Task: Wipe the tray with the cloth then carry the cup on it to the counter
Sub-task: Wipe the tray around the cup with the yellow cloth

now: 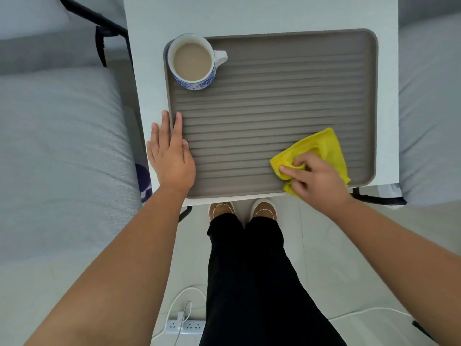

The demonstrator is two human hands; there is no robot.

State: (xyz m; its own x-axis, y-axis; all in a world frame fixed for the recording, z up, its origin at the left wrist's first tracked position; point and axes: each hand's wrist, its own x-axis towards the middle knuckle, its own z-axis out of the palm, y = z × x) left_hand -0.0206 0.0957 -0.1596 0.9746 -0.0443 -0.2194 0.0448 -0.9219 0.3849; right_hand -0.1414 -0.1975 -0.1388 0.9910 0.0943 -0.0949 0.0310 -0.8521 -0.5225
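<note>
The person's right hand [315, 178] has its fingers bunched down on a crumpled bright yellow microfibre cloth [321, 151], pressing it onto the grey-brown ribbed rectangular tray [274, 83] at the corner nearest their body, so the wiping is plainly the step in hand. The left hand [172, 153] lies flat and spread, gripping nothing, palm across the tray's edge on the far side from the cloth, some fingers on the white tabletop [249, 13] and others on the ribs; it looks to be steadying the tray. Well away from the cloth, diagonally across toward the far corner beyond the flat hand, stands the white mug with blue floral pattern [193, 62], nearly full of pale milky drink, its handle turned toward the middle of the tray. To do this well, I would say the strokes should run along the grooves rather than across them, with the flat hand bearing down so the tray cannot slide, and the sweep should slow and stop short of the mug, since a knock could slop the drink. Whether the ribs hold any dirt or damp is hard to make out. The cloth's underside is hidden, the wiping fingertips are buried in its folds, and no counter is in sight.
</note>
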